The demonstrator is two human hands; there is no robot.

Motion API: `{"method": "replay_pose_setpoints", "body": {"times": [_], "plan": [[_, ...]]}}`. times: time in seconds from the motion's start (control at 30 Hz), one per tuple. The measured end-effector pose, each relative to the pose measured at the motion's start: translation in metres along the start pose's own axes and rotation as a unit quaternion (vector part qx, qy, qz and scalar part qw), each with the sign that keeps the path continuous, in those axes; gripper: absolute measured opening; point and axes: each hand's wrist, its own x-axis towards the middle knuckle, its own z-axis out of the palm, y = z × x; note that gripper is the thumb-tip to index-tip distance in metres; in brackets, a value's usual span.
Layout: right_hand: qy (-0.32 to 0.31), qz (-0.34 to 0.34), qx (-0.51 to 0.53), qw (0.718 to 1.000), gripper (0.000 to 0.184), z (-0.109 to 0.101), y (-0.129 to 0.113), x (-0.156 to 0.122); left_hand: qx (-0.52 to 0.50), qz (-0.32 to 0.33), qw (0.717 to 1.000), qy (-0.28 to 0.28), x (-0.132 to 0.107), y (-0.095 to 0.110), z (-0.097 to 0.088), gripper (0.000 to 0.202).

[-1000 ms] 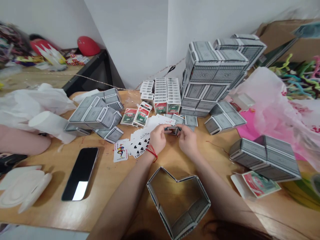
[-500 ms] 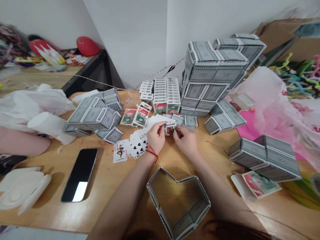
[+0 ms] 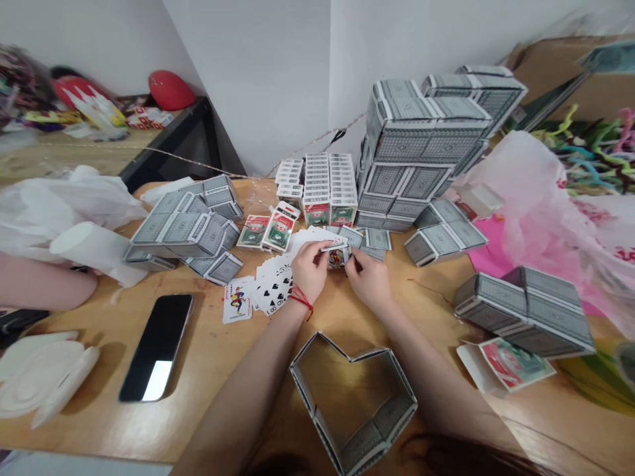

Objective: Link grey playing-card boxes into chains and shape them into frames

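Observation:
Between my two hands is a playing card (image 3: 338, 256) with a picture face and a folded-up edge. My left hand (image 3: 311, 270) pinches its left side, fingers closed. On the right side, my right hand (image 3: 368, 277) grips the card's edge between thumb and fingers. Under and left of my left hand lie spread playing cards (image 3: 274, 288), with a joker card (image 3: 238, 301) at the end. A few cards lie back up (image 3: 376, 239) just beyond my right hand. Between my forearms stands a heart-shaped frame (image 3: 364, 433) made of folded cards, open at the top.
Two card packs (image 3: 281, 227) and stacked card boxes (image 3: 317, 192) stand behind the cards. A tall stack of card-covered blocks (image 3: 417, 145) rises at the back right. More blocks (image 3: 178, 221) sit left, near a phone (image 3: 157, 347); others (image 3: 526, 311) are right, above an opened card box (image 3: 516, 363).
The card in my hands has tilted slightly, showing more of its picture face. My right fingers have shifted a little along its right edge. The whole view has drifted slightly.

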Motion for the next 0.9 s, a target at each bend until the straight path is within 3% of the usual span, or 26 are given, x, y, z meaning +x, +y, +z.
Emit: {"method": "replay_pose_setpoints", "body": {"times": [0.23, 0.4, 0.63, 0.9], "plan": [[-0.004, 0.044, 0.199, 0.979, 0.029, 0.003, 0.005, 0.004, 0.017, 0.011, 1.000, 0.002, 0.001, -0.002, 0.000, 0.030], [-0.064, 0.060, 0.295, 0.951, 0.024, 0.004, 0.003, 0.004, 0.036, 0.032, 0.999, -0.004, 0.003, -0.001, -0.001, 0.034], [-0.150, 0.041, 0.376, 0.913, 0.025, 0.000, -0.003, 0.006, 0.031, 0.042, 0.998, -0.019, 0.002, 0.001, -0.003, 0.037], [-0.186, 0.059, 0.427, 0.883, 0.026, -0.001, -0.008, 0.006, -0.044, 0.031, 0.998, -0.028, 0.000, 0.005, -0.001, 0.043]]}}
